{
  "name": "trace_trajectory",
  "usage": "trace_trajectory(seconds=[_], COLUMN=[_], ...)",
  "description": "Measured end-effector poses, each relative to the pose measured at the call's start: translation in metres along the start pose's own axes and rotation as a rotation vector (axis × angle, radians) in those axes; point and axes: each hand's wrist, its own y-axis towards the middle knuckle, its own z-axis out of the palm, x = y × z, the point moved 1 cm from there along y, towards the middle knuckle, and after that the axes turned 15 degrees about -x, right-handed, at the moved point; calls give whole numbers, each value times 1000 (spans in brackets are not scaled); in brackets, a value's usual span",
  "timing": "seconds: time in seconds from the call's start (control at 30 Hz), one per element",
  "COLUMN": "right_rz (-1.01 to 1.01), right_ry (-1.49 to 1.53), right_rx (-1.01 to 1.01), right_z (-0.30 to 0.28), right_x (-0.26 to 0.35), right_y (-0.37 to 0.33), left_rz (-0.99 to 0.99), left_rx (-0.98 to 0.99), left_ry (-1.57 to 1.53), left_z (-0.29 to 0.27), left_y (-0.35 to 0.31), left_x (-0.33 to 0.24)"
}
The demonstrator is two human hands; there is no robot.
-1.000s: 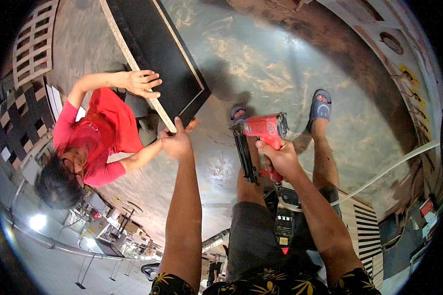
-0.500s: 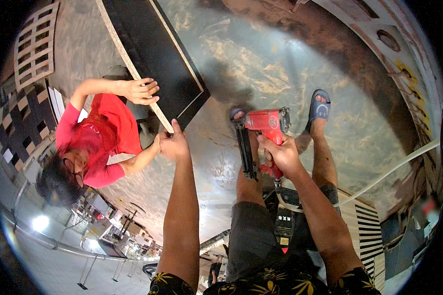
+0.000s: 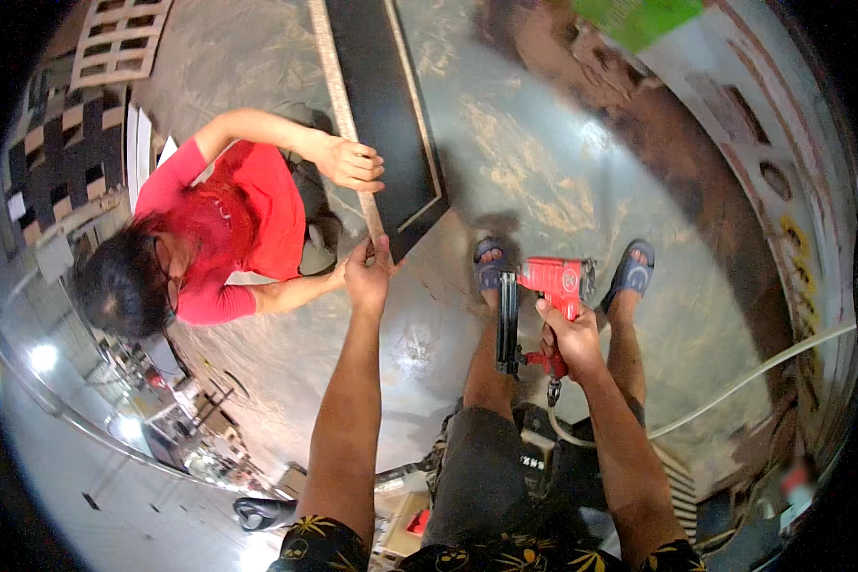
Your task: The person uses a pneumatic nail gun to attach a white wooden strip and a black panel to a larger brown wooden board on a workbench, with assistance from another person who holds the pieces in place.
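Note:
My left hand (image 3: 368, 275) pinches the near end of a pale wooden strip (image 3: 338, 91), which runs along the left edge of a long black panel (image 3: 377, 91). A second pale strip (image 3: 416, 105) lines the panel's right side and turns at the near corner. In my right hand (image 3: 574, 341) is a red and black nail gun (image 3: 553, 276), held by its handle in front of my legs, apart from the panel. A co-worker's hand (image 3: 351, 164) grips the left strip farther up. Their other hand is by my left wrist, partly hidden.
A pale air hose (image 3: 753, 386) runs from the nail gun to the right. The co-worker in a red shirt (image 3: 248, 214) crouches at the left. My sandalled feet stand on a stained floor (image 3: 486, 124). A light lattice piece (image 3: 119, 43) lies far left, a green sheet (image 3: 639, 19) far right.
The whole view has shifted, so most things appear lower and farther right. The panel has turned to run more straight away from me. Both my hands keep their holds.

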Motion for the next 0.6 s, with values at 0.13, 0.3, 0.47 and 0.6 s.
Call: trace_trajectory(seconds=[0.13, 0.3, 0.47, 0.6], right_rz=[27, -40, -74, -76], right_ry=[-8, -101, -163, -174], right_rx=[16, 5, 7, 18], right_z=[3, -1, 2, 5], right_x=[8, 12, 13, 13], right_y=[-4, -5, -7, -5], left_rz=[44, -50, -309, -305], left_rx=[111, 32, 105, 165], left_ry=[-100, -27, -231, -244], left_z=[-3, 8, 2, 10], left_y=[39, 33, 17, 20], left_x=[0, -25, -52, -49])
